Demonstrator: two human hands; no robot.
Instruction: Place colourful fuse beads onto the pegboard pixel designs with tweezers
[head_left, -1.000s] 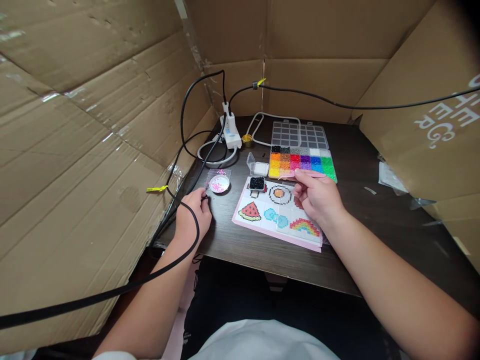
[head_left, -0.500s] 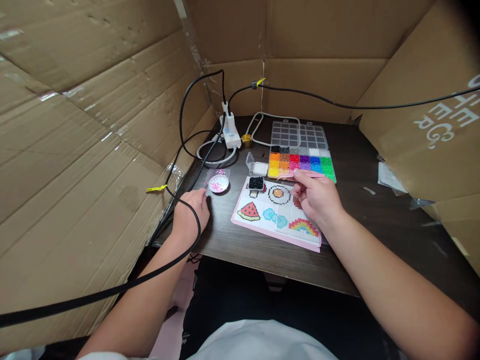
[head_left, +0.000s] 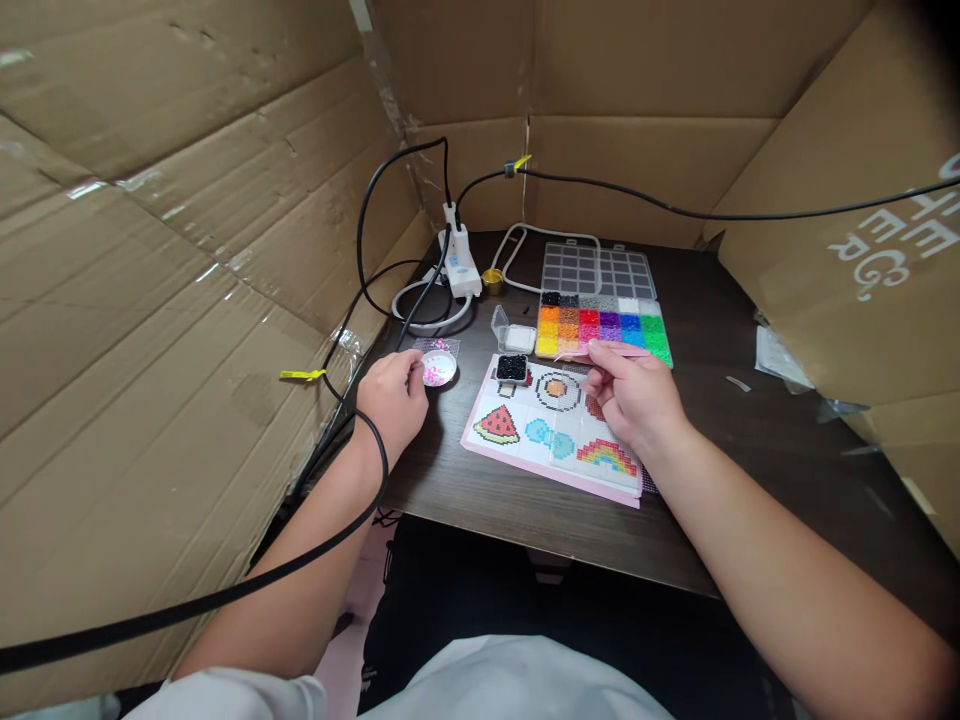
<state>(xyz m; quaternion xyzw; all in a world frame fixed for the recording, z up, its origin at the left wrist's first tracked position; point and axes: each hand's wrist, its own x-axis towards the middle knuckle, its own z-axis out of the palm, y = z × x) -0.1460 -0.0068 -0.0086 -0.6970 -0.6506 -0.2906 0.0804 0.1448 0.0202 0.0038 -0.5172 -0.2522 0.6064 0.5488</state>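
My right hand (head_left: pixel 636 396) is closed on pink tweezers (head_left: pixel 609 349), whose tips point left over the pattern sheet (head_left: pixel 517 445) with its watermelon, rainbow and round designs. A small black tray of black beads (head_left: pixel 512 367) sits on the sheet's top left corner. My left hand (head_left: pixel 391 400) rests on the dark table (head_left: pixel 480 490) with its fingers curled against the left rim of a small white dish of pink beads (head_left: pixel 440 369). What the fingertips hold, if anything, is hidden. A black cable (head_left: pixel 352 520) crosses my left wrist.
A compartment box of coloured beads (head_left: pixel 604 327) lies behind the sheet, its clear lid (head_left: pixel 598 269) folded back. A small clear box of white beads (head_left: pixel 514 334), a white power adapter (head_left: pixel 461 266) and coiled cables stand at the back left. Cardboard walls (head_left: pixel 165 260) surround the table.
My left hand has moved up and to the right, from the bare table to the rim of the pink-bead dish. My right hand with the tweezers has stayed almost still.
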